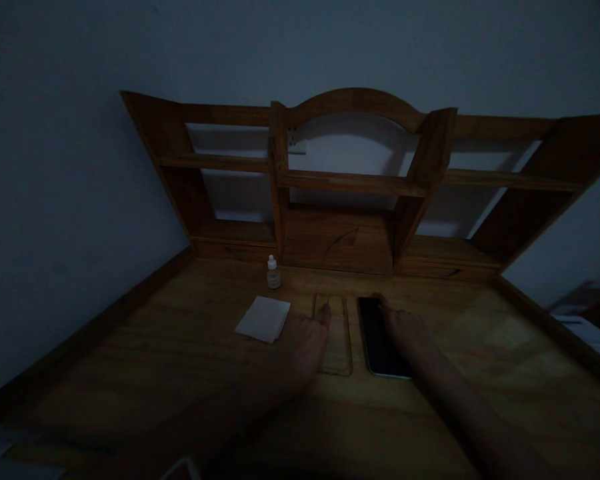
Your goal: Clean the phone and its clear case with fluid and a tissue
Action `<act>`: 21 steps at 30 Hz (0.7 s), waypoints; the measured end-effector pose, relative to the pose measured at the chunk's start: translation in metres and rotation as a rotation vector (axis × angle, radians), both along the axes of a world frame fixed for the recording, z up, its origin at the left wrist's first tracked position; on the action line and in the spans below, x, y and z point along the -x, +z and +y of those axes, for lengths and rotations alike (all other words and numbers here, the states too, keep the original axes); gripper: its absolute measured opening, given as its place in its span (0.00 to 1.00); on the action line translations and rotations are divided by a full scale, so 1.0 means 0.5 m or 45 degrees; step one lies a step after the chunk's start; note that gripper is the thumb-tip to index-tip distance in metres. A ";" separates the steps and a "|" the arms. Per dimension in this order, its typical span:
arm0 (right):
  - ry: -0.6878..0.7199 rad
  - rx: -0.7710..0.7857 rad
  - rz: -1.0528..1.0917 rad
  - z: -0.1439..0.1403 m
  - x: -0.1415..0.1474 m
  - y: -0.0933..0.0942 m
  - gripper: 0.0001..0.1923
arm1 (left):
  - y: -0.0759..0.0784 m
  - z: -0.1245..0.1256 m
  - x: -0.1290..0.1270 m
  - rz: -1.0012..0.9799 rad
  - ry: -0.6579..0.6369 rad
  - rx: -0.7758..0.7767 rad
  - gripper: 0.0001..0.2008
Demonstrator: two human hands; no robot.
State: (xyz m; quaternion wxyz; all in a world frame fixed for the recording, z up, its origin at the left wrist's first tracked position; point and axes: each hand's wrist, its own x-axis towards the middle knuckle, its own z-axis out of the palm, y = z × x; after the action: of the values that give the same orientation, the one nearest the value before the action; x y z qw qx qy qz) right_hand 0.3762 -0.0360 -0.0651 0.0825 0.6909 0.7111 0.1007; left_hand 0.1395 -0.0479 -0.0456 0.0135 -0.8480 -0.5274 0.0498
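A clear, yellowish phone case (337, 343) lies flat on the wooden desk. My left hand (303, 343) is closed at its upper left edge, with a fingertip reaching over the case; the other fingers are partly hidden. To the right of the case is a smartphone (377, 340) with a dark screen facing up. My right hand (405, 330) grips the phone along its upper right side, fingertips near the top corner. A folded white tissue (263, 319) lies left of my left hand. Behind it stands a small clear bottle (273, 277) with a white cap.
A wooden shelf unit (350, 181) with several compartments runs along the back of the desk (155, 347). Raised wooden edges border the desk left and right. A wall socket (297, 147) shows behind the shelf. A pale object (183, 470) pokes in at the bottom edge. The room is dim.
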 end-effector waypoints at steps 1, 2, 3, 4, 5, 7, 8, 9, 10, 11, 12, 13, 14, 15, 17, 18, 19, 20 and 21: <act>-0.001 0.008 -0.001 0.000 0.000 0.001 0.27 | 0.002 -0.002 0.000 0.004 -0.001 0.006 0.32; -0.003 0.014 -0.003 0.001 0.000 0.001 0.27 | 0.004 -0.003 -0.001 0.009 0.000 0.015 0.32; -0.004 0.019 -0.003 0.002 -0.001 0.000 0.27 | 0.006 -0.004 -0.001 0.010 0.003 0.020 0.32; -0.002 0.021 -0.001 0.002 -0.002 0.000 0.27 | 0.006 -0.004 -0.002 0.010 0.003 0.020 0.32; 0.002 0.019 0.003 0.003 -0.003 -0.001 0.27 | 0.006 -0.004 -0.003 0.013 0.004 0.019 0.32; 0.012 0.009 0.015 0.004 -0.005 -0.003 0.27 | 0.004 -0.004 -0.004 0.027 0.013 0.024 0.32; 0.016 0.002 0.021 0.004 -0.006 -0.003 0.27 | 0.003 -0.003 -0.005 0.032 0.023 0.024 0.32; 0.017 -0.006 0.026 0.003 -0.006 -0.004 0.27 | 0.002 -0.003 -0.006 0.034 0.030 0.021 0.32; 0.014 -0.018 0.031 0.003 -0.006 -0.004 0.26 | 0.001 -0.003 -0.006 0.033 0.036 0.017 0.32; 0.004 -0.037 0.036 0.002 -0.005 -0.003 0.25 | 0.000 -0.003 -0.006 0.027 0.035 0.009 0.31; -0.009 -0.059 0.039 0.001 -0.003 -0.001 0.25 | -0.001 -0.003 -0.006 0.022 0.029 0.002 0.32; -0.029 -0.085 0.044 0.000 -0.001 0.001 0.24 | -0.002 -0.003 -0.005 0.018 0.019 -0.002 0.32; -0.057 -0.113 0.052 -0.001 0.001 0.003 0.24 | -0.003 -0.003 -0.005 0.019 0.013 -0.003 0.32; -0.083 -0.142 0.066 -0.001 0.004 0.006 0.25 | -0.005 -0.002 -0.004 0.024 0.008 -0.002 0.33; -0.107 -0.204 0.108 -0.002 0.010 0.013 0.25 | -0.007 -0.001 -0.003 0.036 0.009 -0.007 0.33; -0.104 -0.235 0.136 -0.002 0.013 0.016 0.25 | -0.008 0.000 -0.003 0.043 0.012 -0.011 0.33; -0.094 -0.265 0.164 -0.003 0.015 0.018 0.25 | -0.008 0.001 -0.003 0.049 0.016 -0.017 0.33; -0.080 -0.290 0.192 -0.003 0.017 0.019 0.25 | -0.008 0.001 -0.003 0.049 0.011 -0.021 0.32; -0.064 -0.308 0.230 -0.003 0.019 0.020 0.25 | -0.008 0.002 -0.004 0.049 0.010 -0.022 0.32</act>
State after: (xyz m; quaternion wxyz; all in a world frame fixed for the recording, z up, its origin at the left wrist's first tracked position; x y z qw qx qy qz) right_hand 0.3668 -0.0375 -0.0551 -0.0630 0.7196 0.6808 0.1210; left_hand 0.1414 -0.0471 -0.0496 0.0307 -0.8447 -0.5307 0.0617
